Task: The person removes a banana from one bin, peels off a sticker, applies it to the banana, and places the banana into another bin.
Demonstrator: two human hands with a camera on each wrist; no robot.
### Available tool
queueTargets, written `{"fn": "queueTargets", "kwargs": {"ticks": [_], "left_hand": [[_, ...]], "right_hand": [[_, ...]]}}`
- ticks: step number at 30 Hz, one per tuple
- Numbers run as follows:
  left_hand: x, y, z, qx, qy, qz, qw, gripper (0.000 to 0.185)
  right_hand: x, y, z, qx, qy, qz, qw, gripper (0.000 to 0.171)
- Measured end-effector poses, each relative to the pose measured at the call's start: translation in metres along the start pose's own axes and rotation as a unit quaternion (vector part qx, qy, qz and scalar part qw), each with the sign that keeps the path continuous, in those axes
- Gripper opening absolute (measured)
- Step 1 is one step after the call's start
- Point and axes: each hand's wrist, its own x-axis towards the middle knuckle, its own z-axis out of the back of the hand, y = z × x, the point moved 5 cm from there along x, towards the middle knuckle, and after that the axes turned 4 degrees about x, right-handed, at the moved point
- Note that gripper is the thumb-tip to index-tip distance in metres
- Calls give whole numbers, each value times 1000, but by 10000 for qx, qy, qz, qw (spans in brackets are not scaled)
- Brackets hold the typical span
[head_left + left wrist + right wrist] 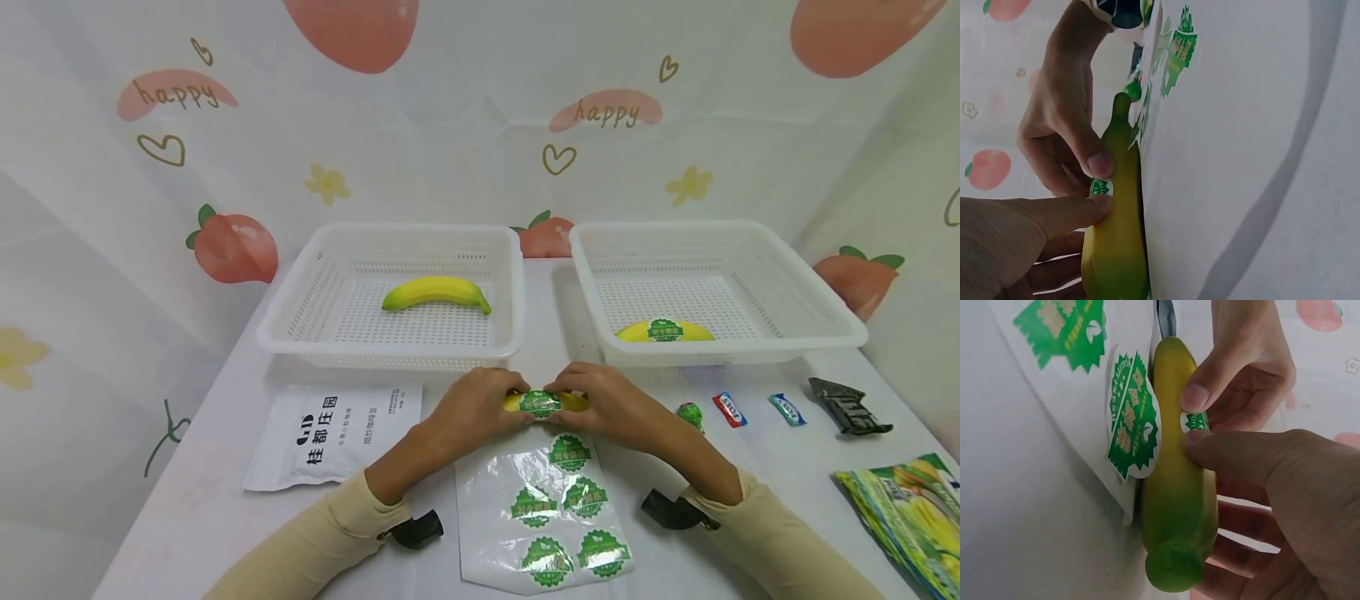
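Note:
In the head view a yellow banana (576,402) lies crosswise on the table at the top of a sticker sheet (495,508), a green badge-shaped sticker (540,404) on its upper side. My left hand (480,404) grips the banana's left part, and my right hand (606,404) grips its right part. Both wrist views show the left thumb (1079,212) and the right thumb (1244,453) on either side of the sticker, with the other fingers around the far side. Several green stickers remain on the sheet; one sticks up at its edge beside the banana in the right wrist view.
A white basket (296,343) at back left holds a banana (437,293); another basket (750,348) at back right holds a stickered banana (630,333). A white coffee pouch (300,454) lies left. Small candies (729,410), a black wrapper (851,408) and a colourful packet (911,517) lie right.

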Motion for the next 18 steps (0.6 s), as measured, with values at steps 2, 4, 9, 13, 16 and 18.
{"fn": "queueTargets", "kwargs": {"ticks": [2, 4, 9, 13, 16, 18], "left_hand": [[0, 0, -1, -23, 28, 27, 10000, 29], [-1, 0, -1, -34, 30, 57, 10000, 29], [-3, -3, -3, 15, 39, 93, 9999, 33], [0, -12, -6, 107, 62, -145, 9998, 37], [7, -23, -4, -191, 13, -344, 9992, 40], [15, -31, 0, -635, -87, -448, 9969, 42]], "right_hand": [[0, 0, 1, -4, 109, -44, 9999, 34], [-2, 0, 5, -44, 241, -191, 9995, 38], [-8, -4, 18, 44, 600, -611, 9963, 41], [-9, -7, 22, 111, 755, -574, 9954, 36], [-9, -8, 23, 110, 793, -547, 9953, 34], [-10, -8, 23, 110, 806, -555, 9951, 31]]}}
